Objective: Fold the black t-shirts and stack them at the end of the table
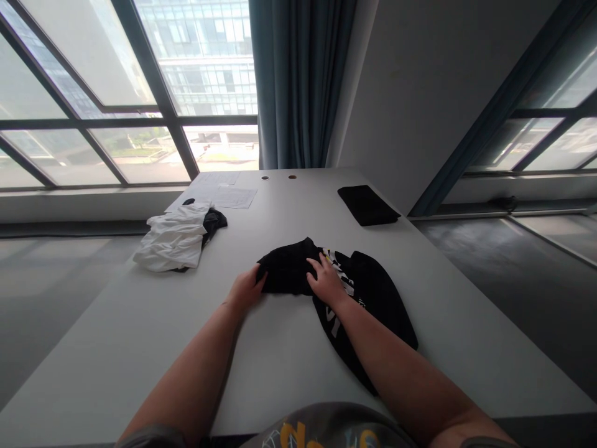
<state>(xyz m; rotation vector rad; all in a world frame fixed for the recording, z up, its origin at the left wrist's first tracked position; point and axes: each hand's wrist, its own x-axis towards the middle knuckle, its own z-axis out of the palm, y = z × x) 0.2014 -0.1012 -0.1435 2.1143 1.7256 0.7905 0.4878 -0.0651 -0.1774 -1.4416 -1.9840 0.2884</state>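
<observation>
A black T-shirt with white lettering and a small touch of yellow lies partly bunched on the white table in front of me. Its left part reaches out flat towards my left hand, which grips the left edge with the thumb on top and the other fingers mostly hidden. My right hand rests on the cloth near the printed area, palm down and fingers spread. Under my right forearm, part of the shirt and its print are covered.
A crumpled white garment with a dark one beside it lies at the table's left edge. A folded black cloth sits at the back right. Printed papers lie at the back left, near two round cable holes.
</observation>
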